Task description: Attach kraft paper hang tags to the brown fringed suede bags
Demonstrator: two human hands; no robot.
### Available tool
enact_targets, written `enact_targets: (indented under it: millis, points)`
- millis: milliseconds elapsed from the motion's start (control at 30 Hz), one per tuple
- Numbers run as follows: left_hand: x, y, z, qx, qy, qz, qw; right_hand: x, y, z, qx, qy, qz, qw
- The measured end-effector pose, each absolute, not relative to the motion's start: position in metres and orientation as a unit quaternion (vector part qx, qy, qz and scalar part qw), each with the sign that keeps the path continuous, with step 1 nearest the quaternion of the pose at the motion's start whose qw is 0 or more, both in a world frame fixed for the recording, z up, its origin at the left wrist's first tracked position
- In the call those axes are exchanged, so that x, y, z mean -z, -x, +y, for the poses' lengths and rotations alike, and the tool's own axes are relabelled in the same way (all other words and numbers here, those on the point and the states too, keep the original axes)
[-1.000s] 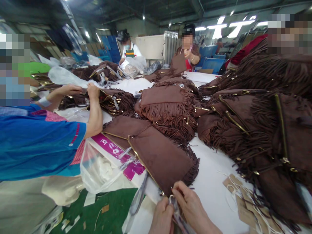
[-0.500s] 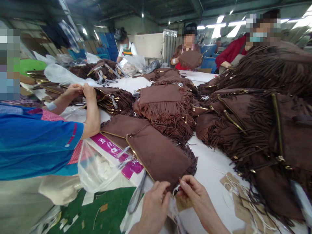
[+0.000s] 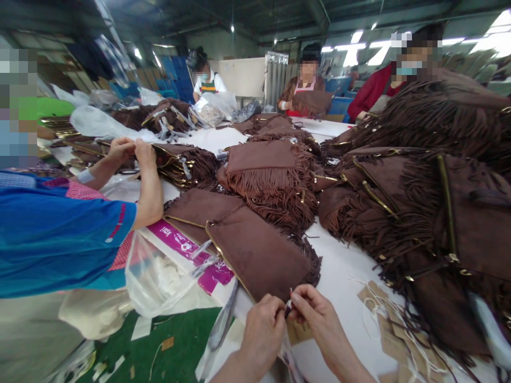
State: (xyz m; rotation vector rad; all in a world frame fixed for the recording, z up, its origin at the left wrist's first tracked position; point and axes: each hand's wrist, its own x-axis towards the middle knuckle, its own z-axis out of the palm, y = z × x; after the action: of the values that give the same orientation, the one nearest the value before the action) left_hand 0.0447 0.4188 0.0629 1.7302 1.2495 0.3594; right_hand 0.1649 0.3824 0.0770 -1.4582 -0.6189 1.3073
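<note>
Bag (image 3: 255, 252): brown suede, fringed along its far edge, flat on the white table (image 3: 343, 276) right in front of the hands; its near corner meets the fingertips.
Tag (image 3: 299, 331): tan card, partly under the right hand, touching the table.
Left hand (image 3: 261, 332): fingers curled tight, thumb and forefinger pinching a small dark bit at the bag's corner; what that bit is cannot be told.
Right hand (image 3: 317, 316): pinched shut on the same small bit, fingertips touching those of the left hand.
Tags (image 3: 393, 332): loose pile with white strings, on the table to the right of the hands.
Heap (image 3: 431, 202): many more fringed bags, stacked right and beyond.
Plastic bag (image 3: 159, 274): clear, white stuff inside, left of the bag, beside a pink box (image 3: 187, 250).
Co-worker (image 3: 59, 234): blue sleeve on the left, both hands at another stack of bags (image 3: 179, 162).
Far side: three more people at the table.
</note>
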Motion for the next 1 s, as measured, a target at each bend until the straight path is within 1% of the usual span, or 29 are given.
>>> enact_targets:
  millis: [267, 500, 833, 1000]
  points:
    - [-0.0653, -0.0449, 0.4216, -0.156, -0.700, 0.502, 0.483, -0.0786, -0.1698, 0.3829, -0.542, 0.609, -0.252, 0.521]
    - [-0.0654, -0.0478, 0.4229, -0.137, -0.717, 0.500, 0.465, -0.0752, -0.1678, 0.3865, -0.546, 0.599, -0.256, 0.527]
    - [-0.0637, -0.0468, 0.4215, -0.145, -0.720, 0.506, 0.453, -0.0725, -0.1652, 0.3885, -0.544, 0.600, -0.268, 0.522]
    - [-0.0627, -0.0475, 0.4249, -0.170, -0.686, 0.503, 0.498, -0.0757, -0.1674, 0.3848, -0.536, 0.603, -0.292, 0.514]
